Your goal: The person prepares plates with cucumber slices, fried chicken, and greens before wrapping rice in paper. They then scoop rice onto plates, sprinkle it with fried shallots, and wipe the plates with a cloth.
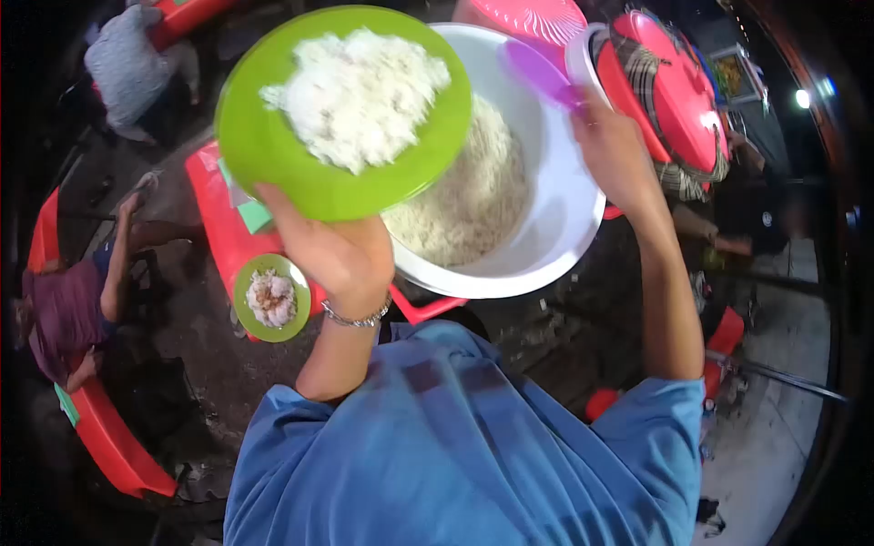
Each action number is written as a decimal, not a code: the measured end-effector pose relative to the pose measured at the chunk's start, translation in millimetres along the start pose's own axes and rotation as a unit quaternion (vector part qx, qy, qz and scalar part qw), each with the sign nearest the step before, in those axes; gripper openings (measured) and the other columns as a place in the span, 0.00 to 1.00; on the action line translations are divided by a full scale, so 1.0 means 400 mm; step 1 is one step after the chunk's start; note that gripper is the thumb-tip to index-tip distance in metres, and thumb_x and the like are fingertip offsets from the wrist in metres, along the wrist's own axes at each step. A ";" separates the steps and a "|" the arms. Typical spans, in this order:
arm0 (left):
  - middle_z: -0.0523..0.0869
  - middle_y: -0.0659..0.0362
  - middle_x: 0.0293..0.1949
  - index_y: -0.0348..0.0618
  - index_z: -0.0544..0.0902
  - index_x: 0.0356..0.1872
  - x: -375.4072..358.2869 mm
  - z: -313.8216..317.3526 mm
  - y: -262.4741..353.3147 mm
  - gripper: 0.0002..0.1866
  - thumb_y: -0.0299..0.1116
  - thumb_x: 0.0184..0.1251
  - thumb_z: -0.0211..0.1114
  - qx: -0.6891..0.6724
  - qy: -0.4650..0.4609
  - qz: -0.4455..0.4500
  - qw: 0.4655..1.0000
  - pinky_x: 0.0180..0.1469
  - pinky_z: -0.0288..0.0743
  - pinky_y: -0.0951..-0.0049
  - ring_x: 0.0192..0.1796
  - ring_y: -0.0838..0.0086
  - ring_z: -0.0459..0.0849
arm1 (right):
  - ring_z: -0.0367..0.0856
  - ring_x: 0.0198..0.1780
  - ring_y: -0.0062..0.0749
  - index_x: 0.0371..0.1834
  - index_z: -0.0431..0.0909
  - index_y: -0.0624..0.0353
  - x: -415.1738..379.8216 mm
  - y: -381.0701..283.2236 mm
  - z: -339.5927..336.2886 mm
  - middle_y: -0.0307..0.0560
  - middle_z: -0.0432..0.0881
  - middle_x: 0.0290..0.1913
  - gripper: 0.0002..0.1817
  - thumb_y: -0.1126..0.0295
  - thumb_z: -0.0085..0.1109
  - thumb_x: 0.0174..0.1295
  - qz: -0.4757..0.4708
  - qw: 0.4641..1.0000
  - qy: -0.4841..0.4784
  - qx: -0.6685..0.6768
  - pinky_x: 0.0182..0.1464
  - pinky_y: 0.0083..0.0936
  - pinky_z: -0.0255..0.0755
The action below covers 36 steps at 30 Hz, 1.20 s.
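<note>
My left hand point(332, 259) holds up a green plate point(259, 164) from below, its thumb at the near rim. A mound of white rice point(364, 96) lies on the plate. My right hand point(614, 150) is closed round the handle of a purple scoop point(539, 73), somewhat blurred, over the right side of a large white tub point(564, 209). More rice point(473, 196) fills part of the tub, partly hidden behind the plate. The scoop does not touch the plate.
A smaller green plate point(240, 300) with topped rice sits on a red table point(211, 205) at left. A red-lidded container point(660, 91) wrapped in checked cloth stands right of the tub. People sit at left near a red bench point(118, 446); another person point(765, 214) is at right.
</note>
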<state>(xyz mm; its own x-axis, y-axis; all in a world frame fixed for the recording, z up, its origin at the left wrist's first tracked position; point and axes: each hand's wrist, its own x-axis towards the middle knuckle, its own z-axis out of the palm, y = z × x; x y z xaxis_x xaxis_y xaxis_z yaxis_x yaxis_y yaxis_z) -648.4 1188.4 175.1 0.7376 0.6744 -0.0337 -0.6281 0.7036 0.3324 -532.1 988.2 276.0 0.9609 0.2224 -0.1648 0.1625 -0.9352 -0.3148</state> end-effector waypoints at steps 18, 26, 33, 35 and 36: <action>0.70 0.59 0.68 0.45 0.65 0.69 0.033 -0.022 -0.027 0.27 0.51 0.79 0.43 0.055 -0.006 0.058 0.997 0.71 0.58 0.62 0.68 0.66 0.68 | 0.78 0.35 0.43 0.44 0.77 0.67 0.022 0.061 0.154 0.53 0.79 0.30 0.14 0.67 0.51 0.64 -0.262 0.872 -0.411 -0.049 0.41 0.35 0.70; 0.71 0.59 0.67 0.45 0.65 0.69 0.023 -0.019 -0.009 0.27 0.52 0.79 0.43 0.022 0.017 0.034 0.999 0.70 0.59 0.61 0.68 0.67 0.68 | 0.64 0.24 0.16 0.41 0.79 0.64 0.025 0.072 0.139 0.31 0.67 0.21 0.12 0.65 0.53 0.67 -0.166 0.842 -0.506 0.085 0.27 0.20 0.60; 0.65 0.59 0.70 0.47 0.57 0.72 0.009 -0.046 0.028 0.28 0.49 0.79 0.43 0.017 -0.039 0.013 0.999 0.71 0.57 0.61 0.70 0.67 0.64 | 0.53 0.15 0.07 0.41 0.77 0.60 0.021 0.097 0.042 0.29 0.63 0.19 0.08 0.67 0.53 0.70 -0.001 0.776 -0.554 0.303 0.14 0.12 0.44; 0.66 0.58 0.70 0.46 0.59 0.72 -0.020 -0.041 0.052 0.27 0.49 0.79 0.42 0.030 -0.032 -0.003 0.999 0.71 0.57 0.60 0.70 0.66 0.65 | 0.49 0.14 0.04 0.42 0.76 0.61 -0.007 0.067 -0.025 0.28 0.63 0.20 0.09 0.66 0.52 0.71 -0.038 0.799 -0.451 0.397 0.13 0.10 0.38; 0.66 0.58 0.70 0.46 0.59 0.72 -0.038 -0.032 0.063 0.28 0.50 0.79 0.42 0.048 -0.024 -0.006 0.999 0.71 0.58 0.60 0.70 0.66 0.65 | 0.66 0.14 0.19 0.44 0.75 0.63 -0.008 0.038 -0.056 0.40 0.73 0.21 0.09 0.68 0.52 0.71 -0.018 0.809 -0.415 0.416 0.14 0.20 0.56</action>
<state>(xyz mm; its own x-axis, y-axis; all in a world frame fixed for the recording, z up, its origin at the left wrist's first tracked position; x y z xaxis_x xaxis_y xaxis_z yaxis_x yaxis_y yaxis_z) -678.7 1198.7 172.1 0.7575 0.6528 0.0059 -0.5938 0.6853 0.4216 -527.5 967.1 292.7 0.4207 0.6775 -0.6034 -0.3520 -0.4911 -0.7968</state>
